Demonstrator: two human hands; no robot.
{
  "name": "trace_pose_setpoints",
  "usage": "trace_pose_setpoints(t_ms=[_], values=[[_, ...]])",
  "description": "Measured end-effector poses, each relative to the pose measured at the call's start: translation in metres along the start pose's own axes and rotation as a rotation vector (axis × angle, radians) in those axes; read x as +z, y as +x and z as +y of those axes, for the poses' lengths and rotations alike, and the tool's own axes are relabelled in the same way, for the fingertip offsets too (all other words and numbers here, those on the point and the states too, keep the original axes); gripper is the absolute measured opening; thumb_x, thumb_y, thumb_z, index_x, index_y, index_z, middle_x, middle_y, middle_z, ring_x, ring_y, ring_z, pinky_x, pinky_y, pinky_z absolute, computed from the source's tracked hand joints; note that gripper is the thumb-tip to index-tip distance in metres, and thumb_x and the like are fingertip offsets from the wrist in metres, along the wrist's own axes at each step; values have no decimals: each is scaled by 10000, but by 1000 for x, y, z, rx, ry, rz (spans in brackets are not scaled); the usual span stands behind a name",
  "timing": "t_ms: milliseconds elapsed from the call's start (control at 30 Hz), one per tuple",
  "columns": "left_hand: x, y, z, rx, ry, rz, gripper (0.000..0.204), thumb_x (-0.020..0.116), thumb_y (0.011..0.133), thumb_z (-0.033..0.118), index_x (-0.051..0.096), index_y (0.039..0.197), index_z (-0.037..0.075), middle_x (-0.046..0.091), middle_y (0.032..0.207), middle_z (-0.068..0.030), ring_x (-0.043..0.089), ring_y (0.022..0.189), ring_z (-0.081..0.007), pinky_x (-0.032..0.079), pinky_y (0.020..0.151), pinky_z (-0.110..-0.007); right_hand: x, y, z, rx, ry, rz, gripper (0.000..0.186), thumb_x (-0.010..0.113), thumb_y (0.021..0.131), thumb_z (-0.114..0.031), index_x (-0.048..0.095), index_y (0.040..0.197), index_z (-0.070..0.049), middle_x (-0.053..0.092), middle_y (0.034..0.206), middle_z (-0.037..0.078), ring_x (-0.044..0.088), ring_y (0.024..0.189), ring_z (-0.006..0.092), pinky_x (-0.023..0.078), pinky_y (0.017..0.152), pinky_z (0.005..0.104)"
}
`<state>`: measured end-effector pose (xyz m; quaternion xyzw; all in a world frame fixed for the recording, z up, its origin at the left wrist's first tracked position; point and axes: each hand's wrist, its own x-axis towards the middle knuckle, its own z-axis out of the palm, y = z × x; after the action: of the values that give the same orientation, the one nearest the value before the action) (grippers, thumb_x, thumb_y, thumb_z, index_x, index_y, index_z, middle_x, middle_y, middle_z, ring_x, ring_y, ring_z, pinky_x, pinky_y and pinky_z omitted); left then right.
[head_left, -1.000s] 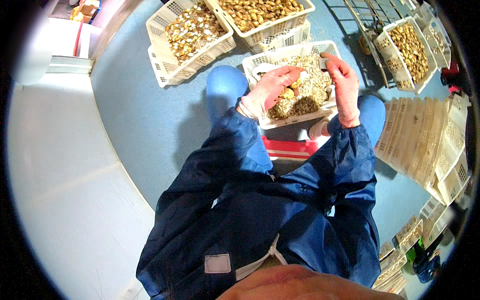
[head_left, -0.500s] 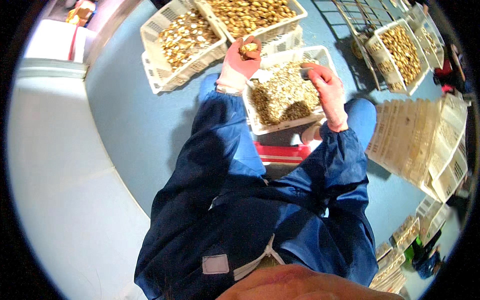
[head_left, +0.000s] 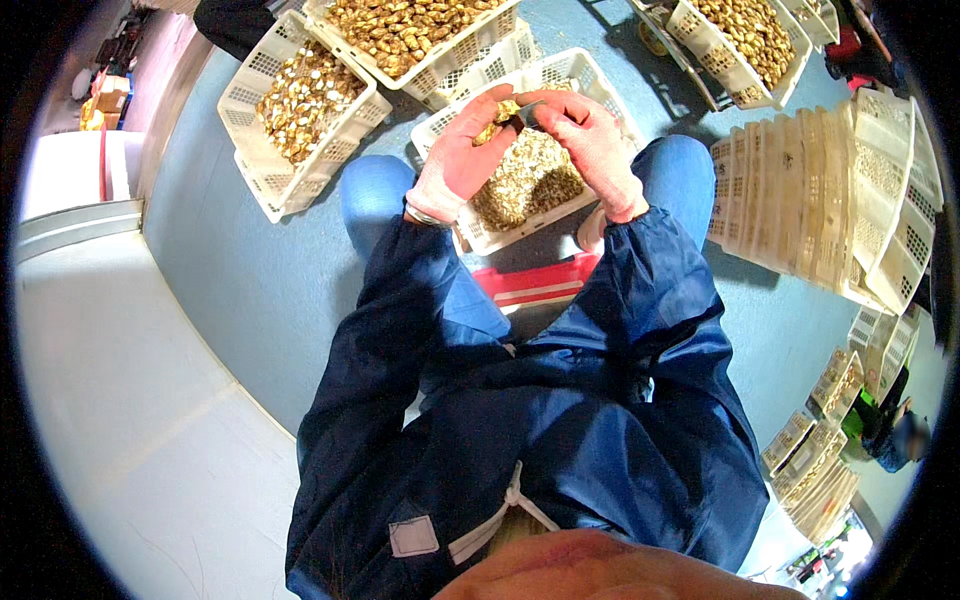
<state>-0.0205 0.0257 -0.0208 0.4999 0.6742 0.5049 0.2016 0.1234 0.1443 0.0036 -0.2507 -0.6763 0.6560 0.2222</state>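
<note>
Floor, head view: We list a blue floor (head_left: 270, 310), a pale panel (head_left: 110, 390) along its left side.
Crates ahead: Left crate (head_left: 345, 128), golden-brown pieces with white faces among them; upper crate (head_left: 455, 55), heaped with golden-brown pieces. Both stand near the left hand, we judge for short reach.
Crate between the knees: Work crate (head_left: 535, 222), white plastic, holding pale scraps (head_left: 520, 178); placed, it seems, to catch whatever falls from the hands above.
Left hand: Left hand (head_left: 458, 160), fingers curled in around at least one golden-brown mushroom (head_left: 490, 131), probably to keep it steady.
Right hand: Right hand (head_left: 590, 140), thumb and fingers pinched together on a small grey blade (head_left: 529, 105), angled toward the left hand. Whether it touches the mushroom, we cannot tell.
Mushroom: Above the work crate's far part, between the hands; small, rounded, glossy, darker in patches. Kind judged by look; partly hidden by fingers.
Right side: Crate stack (head_left: 790, 195), off-white, nested.
</note>
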Motion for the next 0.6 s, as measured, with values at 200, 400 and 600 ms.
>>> trace_pose_setpoints(t_ms=[200, 400, 600], values=[[-1, -4, 9, -121, 2, -35, 509, 631, 879, 90, 465, 1357, 36, 618, 1192, -78, 572, 1074, -136, 447, 943, -261, 1, -3, 7, -105, -64, 3, 258, 614, 900, -186, 674, 1100, -35, 652, 1059, 50, 582, 988, 134, 452, 866, 269], [4, -4, -29, -207, -798, -76, 500, 567, 901, 19, 430, 1381, 42, 621, 1122, -54, 595, 939, -91, 480, 756, -226, 5, -2, -2, -65, 14, 43, 247, 607, 901, -176, 672, 1066, -5, 654, 1100, 62, 573, 967, 131, 450, 866, 272], [5, -9, -3, -342, -882, -164, 448, 458, 944, -9, 442, 1384, 74, 588, 1132, -16, 601, 908, -81, 438, 683, -183, -2, -4, -5, -117, -105, 35, 210, 604, 905, -174, 677, 980, 8, 650, 1146, 52, 579, 992, 136, 449, 875, 272]])
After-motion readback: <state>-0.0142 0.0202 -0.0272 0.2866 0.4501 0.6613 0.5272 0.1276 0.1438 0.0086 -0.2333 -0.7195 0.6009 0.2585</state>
